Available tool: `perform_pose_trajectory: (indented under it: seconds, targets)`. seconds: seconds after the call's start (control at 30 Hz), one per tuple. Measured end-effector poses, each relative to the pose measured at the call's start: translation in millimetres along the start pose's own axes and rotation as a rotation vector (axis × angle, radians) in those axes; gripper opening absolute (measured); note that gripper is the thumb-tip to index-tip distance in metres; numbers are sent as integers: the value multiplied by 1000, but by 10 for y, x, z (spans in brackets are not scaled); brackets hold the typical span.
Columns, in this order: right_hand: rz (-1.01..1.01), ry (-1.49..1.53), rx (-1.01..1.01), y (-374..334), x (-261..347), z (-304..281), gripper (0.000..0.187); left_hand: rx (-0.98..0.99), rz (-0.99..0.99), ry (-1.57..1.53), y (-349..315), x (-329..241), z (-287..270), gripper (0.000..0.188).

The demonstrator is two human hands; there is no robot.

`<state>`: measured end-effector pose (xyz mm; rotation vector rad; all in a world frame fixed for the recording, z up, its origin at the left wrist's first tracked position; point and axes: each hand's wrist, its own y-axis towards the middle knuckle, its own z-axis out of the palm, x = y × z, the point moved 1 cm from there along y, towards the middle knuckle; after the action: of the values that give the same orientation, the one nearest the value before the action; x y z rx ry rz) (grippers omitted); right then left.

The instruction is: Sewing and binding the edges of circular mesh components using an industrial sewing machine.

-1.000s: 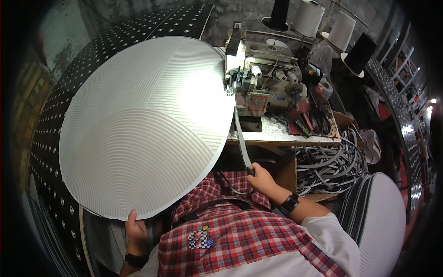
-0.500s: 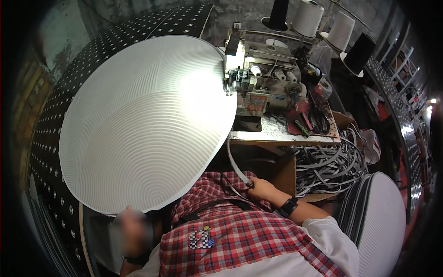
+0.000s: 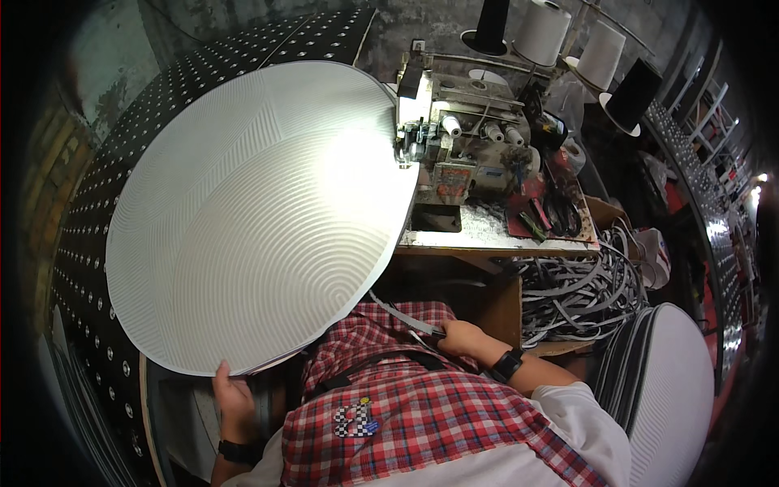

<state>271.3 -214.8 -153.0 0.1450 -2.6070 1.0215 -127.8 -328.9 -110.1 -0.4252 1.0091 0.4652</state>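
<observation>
A large white oval fabric panel [image 3: 219, 268] with raised curved ribs lies across the work table, its right edge under the head of an overlock sewing machine [image 3: 479, 146]. At the panel's near rim is my left hand [image 3: 234, 398], its thumb over the edge and its other fingers partly hidden beneath. My right hand [image 3: 464, 337] is closed on a grey fabric strip [image 3: 398, 315] in front of my checked apron. That strip runs up from the hand to the panel's lower right edge. Something small and dark shows at the right fingertips, too hidden to name.
Thread cones [image 3: 541, 32] stand behind the machine. Snips [image 3: 531, 226] lie on its table's right side. A cardboard box [image 3: 510, 312] holds a heap of grey strips [image 3: 580, 292]. Stacked white panels [image 3: 669, 390] lean at my right. The black table [image 3: 93, 268] has metal studs.
The panel has turned counterclockwise, carrying its ringed pattern right and up. My left hand has come up to the rim. Where the strip meets the panel has shifted down and left.
</observation>
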Motion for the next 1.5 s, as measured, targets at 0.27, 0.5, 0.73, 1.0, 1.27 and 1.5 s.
perform_pose_trajectory:
  seconds: [0.27,0.5,0.73,1.0,1.27,1.5]
  targets:
    - [-19,-35,47,2,-19,47,36,-107,20,-17,13,88,-67,38]
    - [-16,-45,19,-52,-67,79,34,-38,-85,-197,70,-29,-102,45]
    - [-20,-59,36,33,-65,26,34,-138,-36,-158,99,-130,-28,47]
    - [-70,-97,56,0,-93,-14,36,-54,-2,-106,76,-100,22,39]
    - [-175,-300,-237,-114,41,-383,30,12,-11,-61,9,35,-100,35]
    - [-320,-277,-618,-186,249,-924,21,244,26,462,-68,58,-116,33]
